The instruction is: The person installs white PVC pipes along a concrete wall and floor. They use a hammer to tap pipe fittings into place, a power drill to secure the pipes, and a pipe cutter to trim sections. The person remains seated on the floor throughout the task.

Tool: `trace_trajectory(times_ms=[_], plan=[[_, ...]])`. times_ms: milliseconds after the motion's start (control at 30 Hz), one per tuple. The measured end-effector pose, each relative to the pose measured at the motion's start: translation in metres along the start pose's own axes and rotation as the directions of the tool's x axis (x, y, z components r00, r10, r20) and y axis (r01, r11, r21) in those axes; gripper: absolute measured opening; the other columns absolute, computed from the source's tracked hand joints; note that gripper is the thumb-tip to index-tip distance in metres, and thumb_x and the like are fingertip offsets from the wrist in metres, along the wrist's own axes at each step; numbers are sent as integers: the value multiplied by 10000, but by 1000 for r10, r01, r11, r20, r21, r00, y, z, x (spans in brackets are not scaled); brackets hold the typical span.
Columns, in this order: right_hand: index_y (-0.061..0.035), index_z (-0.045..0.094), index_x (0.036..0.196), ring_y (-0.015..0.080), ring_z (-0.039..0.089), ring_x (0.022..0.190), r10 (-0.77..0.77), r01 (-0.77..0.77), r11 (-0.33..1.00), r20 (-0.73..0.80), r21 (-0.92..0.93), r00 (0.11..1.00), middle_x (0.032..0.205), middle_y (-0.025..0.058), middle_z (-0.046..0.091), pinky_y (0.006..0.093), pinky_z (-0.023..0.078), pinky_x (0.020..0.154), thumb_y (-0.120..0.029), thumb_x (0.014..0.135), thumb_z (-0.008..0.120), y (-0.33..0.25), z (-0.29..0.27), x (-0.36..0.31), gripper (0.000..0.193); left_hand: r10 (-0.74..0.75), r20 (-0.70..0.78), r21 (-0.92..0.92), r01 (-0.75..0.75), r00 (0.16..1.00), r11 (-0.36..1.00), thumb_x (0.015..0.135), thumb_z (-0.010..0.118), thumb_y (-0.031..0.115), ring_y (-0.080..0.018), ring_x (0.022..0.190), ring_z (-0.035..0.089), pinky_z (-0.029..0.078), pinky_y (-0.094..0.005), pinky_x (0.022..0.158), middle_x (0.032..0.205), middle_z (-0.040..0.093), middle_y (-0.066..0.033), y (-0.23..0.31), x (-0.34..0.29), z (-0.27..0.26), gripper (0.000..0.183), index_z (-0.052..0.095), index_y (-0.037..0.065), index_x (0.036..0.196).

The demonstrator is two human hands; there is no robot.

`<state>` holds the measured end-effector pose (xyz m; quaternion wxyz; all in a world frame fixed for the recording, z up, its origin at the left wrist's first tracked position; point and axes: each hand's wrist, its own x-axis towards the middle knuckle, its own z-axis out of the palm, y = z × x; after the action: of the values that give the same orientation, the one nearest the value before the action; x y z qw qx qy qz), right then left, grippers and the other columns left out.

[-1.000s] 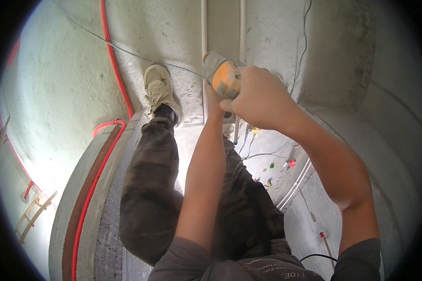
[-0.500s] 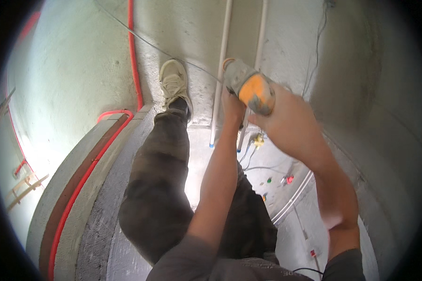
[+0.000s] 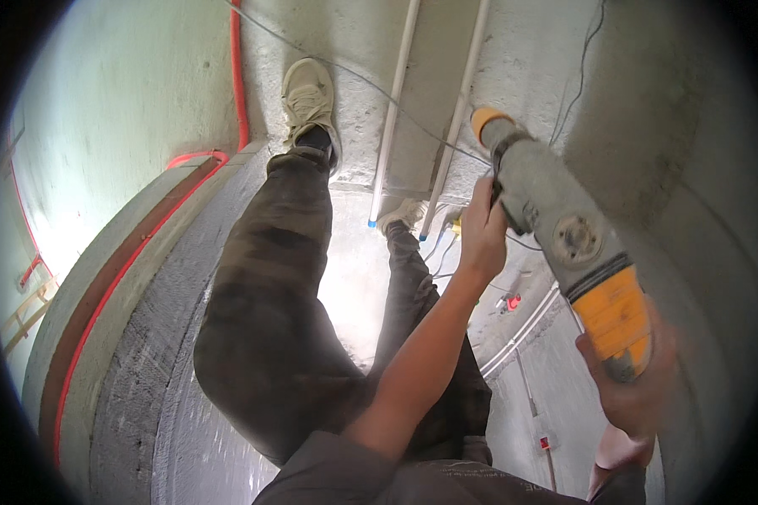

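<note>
A grey and orange rotary hammer (image 3: 560, 219) lies slantwise across the right side of the view, its orange-ringed chuck pointing up and left. My left hand (image 3: 484, 240) is closed beside the front of the body, around what looks like the side handle, mostly hidden by the fingers. At the rear orange end, my right hand (image 3: 640, 370) is wrapped round the grip, slightly smeared by motion. Between the chuck and the wall, the tip of any bit cannot be made out.
Two pale pipes (image 3: 394, 109) run down the concrete to blue-capped ends. A red conduit (image 3: 237, 76) bends over a ledge (image 3: 156, 252) at left. A thin grey cable (image 3: 354, 76) crosses behind. My shoe (image 3: 306, 93) is at upper left. A red fitting (image 3: 512, 301) sits low, right of centre.
The rotary hammer has swung to the right and tilted, showing its side, with both hands moving along. My right hand has dropped lower and farther right. The second shoe has come into sight.
</note>
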<state>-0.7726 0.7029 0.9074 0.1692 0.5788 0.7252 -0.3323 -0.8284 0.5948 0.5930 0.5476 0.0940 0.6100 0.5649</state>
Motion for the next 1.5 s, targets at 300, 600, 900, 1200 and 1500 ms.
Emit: trace_trajectory(times_ms=[300, 600, 900, 1200, 1500], plan=[[30, 662, 1169, 349, 770, 836, 80, -126, 911, 131, 393, 988, 921, 163, 747, 414, 586, 740, -66, 803, 862, 81, 132, -73, 427, -18, 3, 389, 15, 1000, 921, 813, 843, 137, -401, 861, 718, 533, -406, 765, 887, 704, -206, -89, -96, -43, 397, 576, 17, 1079], [19, 628, 1129, 456, 732, 863, 201, -236, 807, 123, 542, 972, 905, 217, 703, 482, 579, 744, -111, 822, 857, 105, 220, -72, 405, -84, 88, 470, 34, 993, 882, 780, 870, 149, -442, 995, 734, 554, -438, 836, 998, 761, -222, -145, -79, -90, 466, 647, 23, 1170], [37, 627, 1150, 463, 748, 889, 216, -235, 803, 100, 548, 971, 950, 238, 738, 480, 603, 770, -102, 826, 842, 111, 245, -47, 413, -136, 89, 542, 67, 987, 838, 789, 866, 151, -446, 1076, 715, 551, -474, 887, 1078, 765, -228, -163, -52, -103, 491, 671, 41, 1226], [33, 642, 1146, 375, 766, 876, 218, -237, 825, 99, 513, 971, 914, 204, 752, 431, 601, 761, -65, 809, 837, 112, 252, -35, 400, -140, -3, 713, 100, 990, 694, 786, 873, 183, -484, 1083, 692, 548, -530, 885, 1083, 757, -242, -157, -44, -101, 488, 679, 80, 1221], [41, 688, 1076, 172, 753, 825, 218, -210, 837, 44, 505, 975, 898, 118, 758, 343, 586, 741, -28, 859, 812, 130, 255, -38, 259, -221, -156, 757, 260, 963, 600, 823, 825, 176, -498, 1003, 703, 533, -557, 843, 991, 761, -246, -157, -47, -88, 389, 695, 102, 1182]])
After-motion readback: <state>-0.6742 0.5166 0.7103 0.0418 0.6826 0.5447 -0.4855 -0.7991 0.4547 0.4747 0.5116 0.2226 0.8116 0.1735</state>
